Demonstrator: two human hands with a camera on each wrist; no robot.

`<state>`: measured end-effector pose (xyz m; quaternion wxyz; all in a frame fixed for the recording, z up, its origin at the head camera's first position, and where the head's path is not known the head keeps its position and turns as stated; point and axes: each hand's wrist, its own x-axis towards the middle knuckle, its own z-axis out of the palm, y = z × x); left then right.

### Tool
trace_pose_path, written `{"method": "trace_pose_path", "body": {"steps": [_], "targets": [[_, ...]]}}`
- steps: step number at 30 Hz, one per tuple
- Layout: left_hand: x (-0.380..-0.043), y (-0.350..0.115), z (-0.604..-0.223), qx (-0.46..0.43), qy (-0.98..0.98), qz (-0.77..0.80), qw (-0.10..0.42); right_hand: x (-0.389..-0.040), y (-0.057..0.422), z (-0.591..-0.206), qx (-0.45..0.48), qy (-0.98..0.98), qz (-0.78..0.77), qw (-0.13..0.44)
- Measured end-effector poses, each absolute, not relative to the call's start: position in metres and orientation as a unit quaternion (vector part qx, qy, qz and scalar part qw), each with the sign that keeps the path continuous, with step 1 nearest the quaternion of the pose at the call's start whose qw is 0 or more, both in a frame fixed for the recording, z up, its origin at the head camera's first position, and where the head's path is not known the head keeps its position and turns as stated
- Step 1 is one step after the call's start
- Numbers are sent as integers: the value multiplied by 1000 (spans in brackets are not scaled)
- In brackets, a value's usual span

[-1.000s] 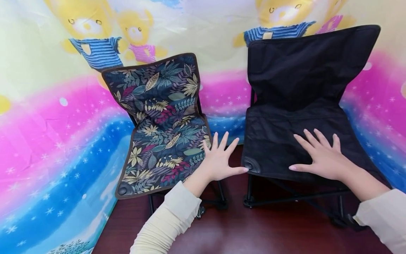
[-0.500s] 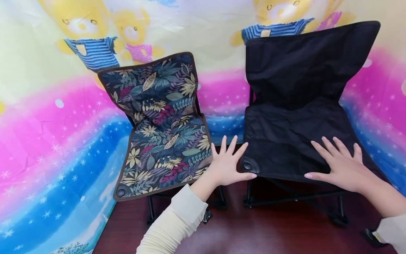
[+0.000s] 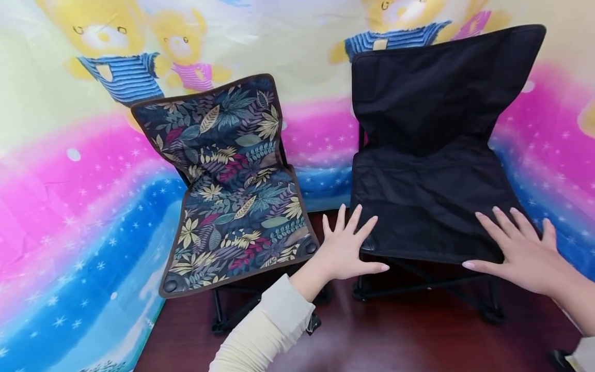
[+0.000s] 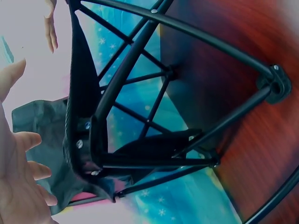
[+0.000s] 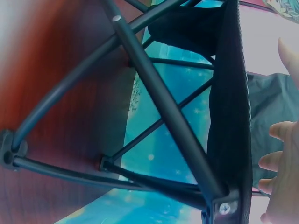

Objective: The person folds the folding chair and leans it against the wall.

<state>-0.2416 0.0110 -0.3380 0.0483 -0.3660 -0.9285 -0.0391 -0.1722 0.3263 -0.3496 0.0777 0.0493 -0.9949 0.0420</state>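
Observation:
Two folding chairs stand side by side in the head view: a leaf-patterned folding chair (image 3: 237, 206) on the left and a larger black folding chair (image 3: 427, 196) on the right. My left hand (image 3: 346, 250), fingers spread, is over the gap between them, by the black seat's front left corner. My right hand (image 3: 525, 253) is spread out over the black seat's front right part. Neither hand grips anything; whether they touch the fabric I cannot tell. Both wrist views show the black chair's crossed tube legs (image 4: 128, 70) (image 5: 163, 102) beneath the seat.
A dark red wooden floor (image 3: 372, 341) lies under the chairs. Behind and to the left hangs a colourful backdrop (image 3: 93, 201) printed with yellow bears. A small black object (image 3: 560, 359) shows by the right sleeve.
Both hands have shifted right and slightly down, still spread. The chairs have slid a little left in the head view, uncovering the patterned seat's front right corner.

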Motion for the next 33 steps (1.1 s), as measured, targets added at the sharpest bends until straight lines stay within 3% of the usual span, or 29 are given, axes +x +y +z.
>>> {"method": "trace_pose_path", "body": {"steps": [12, 33], "targets": [[-237, 17, -350, -376, -925, -38, 32, -154, 335, -361, 27, -995, 26, 91], [-233, 17, -365, -397, -916, -18, 55, -140, 349, -387, -3, -994, 33, 104]]}}
